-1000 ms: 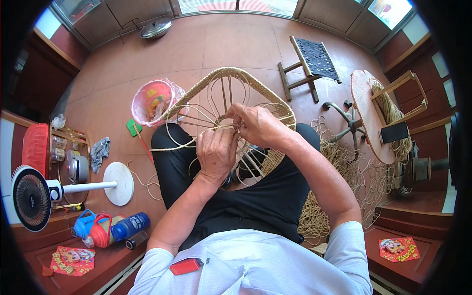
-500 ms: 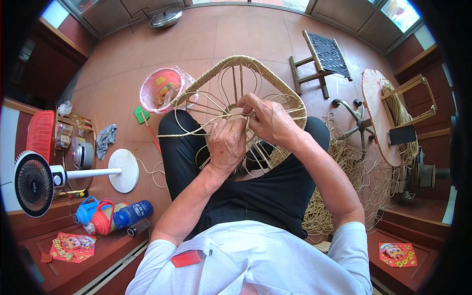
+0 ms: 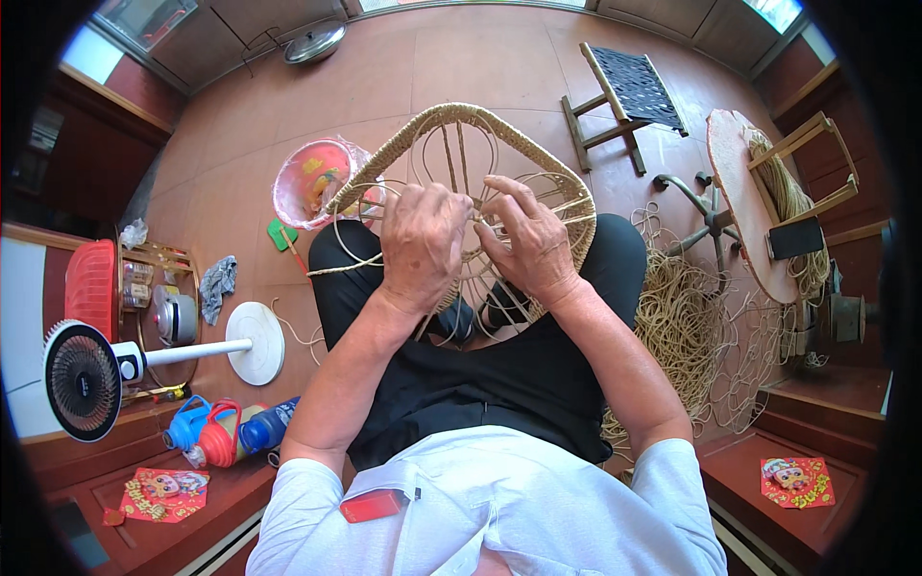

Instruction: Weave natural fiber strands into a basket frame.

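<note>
In the head view, a person sits with a woven frame point(image 3: 461, 182) resting on the lap, over black trousers. The frame is a rounded hoop wrapped in pale cord, with thin wire ribs running across its middle; it tilts away from the person, its far rim toward the floor.

The left hand point(image 3: 423, 245) lies over the near middle of the frame, back of the hand up, fingers curled down and pressed together against the ribs. A strand of cord point(image 3: 336, 269) runs out from under this hand to the left. Whether the fingertips pinch the strand cannot be told, since they are hidden under the hand.

The right hand point(image 3: 528, 240) sits just beside the left, almost touching it. Its fingers are slightly spread and bent, the tips pressing on the ribs and cord at the centre of the frame.

On the floor beyond the frame, to the left, stands a pink bucket point(image 3: 317, 182) lined with a clear bag. A green-handled tool point(image 3: 283, 237) lies near it. Further left, a white standing fan point(image 3: 86, 374) lies on its side, with its round base point(image 3: 255, 342) toward the person's knee. Blue and red bottles point(image 3: 226, 432) lie below it.

To the right, a heap of loose cord point(image 3: 687, 326) spreads on the floor beside the leg. A folding stool point(image 3: 624, 96) with a dark woven seat stands further off.
</note>
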### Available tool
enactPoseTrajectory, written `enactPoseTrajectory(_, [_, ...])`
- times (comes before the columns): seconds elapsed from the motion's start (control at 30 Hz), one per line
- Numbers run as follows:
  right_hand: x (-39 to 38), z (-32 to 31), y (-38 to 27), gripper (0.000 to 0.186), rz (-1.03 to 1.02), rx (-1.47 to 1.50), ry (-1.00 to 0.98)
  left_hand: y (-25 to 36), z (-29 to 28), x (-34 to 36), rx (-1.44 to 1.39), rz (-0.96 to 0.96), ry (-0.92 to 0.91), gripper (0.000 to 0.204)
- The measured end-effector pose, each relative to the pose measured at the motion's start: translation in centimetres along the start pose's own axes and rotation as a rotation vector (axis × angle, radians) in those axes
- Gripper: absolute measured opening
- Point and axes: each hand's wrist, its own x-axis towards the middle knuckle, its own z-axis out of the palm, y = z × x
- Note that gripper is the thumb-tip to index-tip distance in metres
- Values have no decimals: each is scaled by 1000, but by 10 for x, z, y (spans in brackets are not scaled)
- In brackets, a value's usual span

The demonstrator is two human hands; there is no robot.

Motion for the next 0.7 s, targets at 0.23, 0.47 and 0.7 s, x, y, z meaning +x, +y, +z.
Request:
enactPoseTrajectory(0.23, [0, -1, -3, 24, -37, 40, -14, -26, 9, 18, -43, -77, -210, 8])
enactPoseTrajectory(0.47, [1, -4, -4, 19, -35, 20, -43, -6, -2, 13, -43, -174, -27, 5])
enactPoseTrajectory(0.7, [14, -9, -11, 16, 78, -2, -209, 28, 9, -50, -385, -468, -31, 29])
